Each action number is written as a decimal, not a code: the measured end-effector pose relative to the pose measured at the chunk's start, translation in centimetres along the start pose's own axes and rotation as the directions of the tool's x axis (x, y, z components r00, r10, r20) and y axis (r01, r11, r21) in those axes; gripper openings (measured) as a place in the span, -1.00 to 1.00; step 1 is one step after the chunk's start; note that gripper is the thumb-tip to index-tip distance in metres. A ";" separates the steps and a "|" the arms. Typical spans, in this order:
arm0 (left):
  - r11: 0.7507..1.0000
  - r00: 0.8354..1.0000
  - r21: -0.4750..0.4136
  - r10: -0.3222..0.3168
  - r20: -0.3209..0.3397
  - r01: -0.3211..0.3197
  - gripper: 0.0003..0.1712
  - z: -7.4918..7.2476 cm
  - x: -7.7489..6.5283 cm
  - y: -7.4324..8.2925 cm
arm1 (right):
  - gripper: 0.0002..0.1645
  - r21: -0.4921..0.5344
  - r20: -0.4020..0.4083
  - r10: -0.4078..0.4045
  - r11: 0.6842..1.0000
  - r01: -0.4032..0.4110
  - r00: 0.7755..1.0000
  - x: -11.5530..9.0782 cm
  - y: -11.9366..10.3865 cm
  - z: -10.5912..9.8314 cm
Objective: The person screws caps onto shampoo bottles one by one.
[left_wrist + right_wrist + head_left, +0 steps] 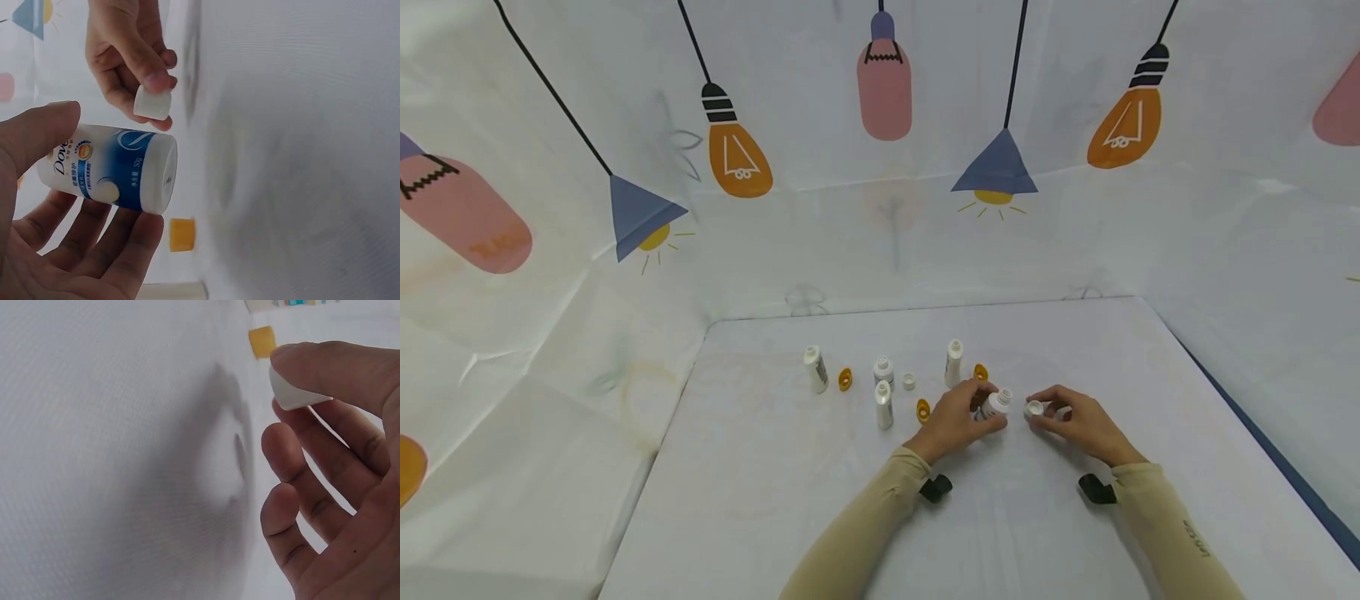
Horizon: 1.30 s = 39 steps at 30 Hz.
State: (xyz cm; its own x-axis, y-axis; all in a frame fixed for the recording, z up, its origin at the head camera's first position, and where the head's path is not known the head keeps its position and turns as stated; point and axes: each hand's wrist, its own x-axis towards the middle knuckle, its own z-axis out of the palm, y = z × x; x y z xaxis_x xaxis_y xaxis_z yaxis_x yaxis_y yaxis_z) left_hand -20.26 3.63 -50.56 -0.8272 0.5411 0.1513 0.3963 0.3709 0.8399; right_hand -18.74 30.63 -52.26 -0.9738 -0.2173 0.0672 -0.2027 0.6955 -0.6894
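Note:
In the head view my left hand (953, 423) grips a small white bottle (998, 402), its bare neck and mouth showing. The left wrist view gives its blue band and Dove label (103, 165), with the thumb on one side and the fingers on the other. Just to the right, my right hand (1086, 427) pinches a white screw cap (1034, 409) between thumb and fingers. A gap separates cap and bottle. The right wrist view has the cap (294, 395) partly hidden behind the thumb, while the other fingers curve loosely below it.
Left of my hands stand several white bottles, among them a slim one (883, 406) and a squat one (883, 369). Orange caps (845, 379) and another white cap (909, 381) lie among them. A lamp-printed sheet (820, 250) rises behind the white table (737, 500).

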 end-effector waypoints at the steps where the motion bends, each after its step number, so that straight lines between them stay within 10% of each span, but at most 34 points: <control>1: 1.000 1.000 -0.002 0.012 -0.002 -0.012 -0.50 -0.2 -0.1 0.2 | -0.60 0.007 -0.009 -0.006 1.000 0.007 1.000 0.0 0.0 0.0; 14: 0.979 0.982 0.101 0.184 -0.050 -0.178 -0.44 -2.3 -0.6 2.4 | -0.57 0.003 -0.123 -0.088 0.996 0.089 0.988 -0.1 -1.4 -0.6; 39: 0.955 0.975 0.213 0.218 -0.041 -0.205 -0.50 -3.0 -0.8 2.9 | -0.57 0.001 -0.258 -0.170 0.984 0.176 0.951 -0.8 -5.6 -1.6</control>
State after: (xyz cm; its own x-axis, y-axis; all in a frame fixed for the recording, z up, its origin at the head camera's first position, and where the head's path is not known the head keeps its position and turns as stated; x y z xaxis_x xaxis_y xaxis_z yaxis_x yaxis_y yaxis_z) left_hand -19.68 1.99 -46.63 -0.7366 0.5772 0.3524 0.6329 0.4047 0.6601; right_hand -16.95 27.99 -47.29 -0.9185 -0.1483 0.3667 -0.3708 0.6456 -0.6676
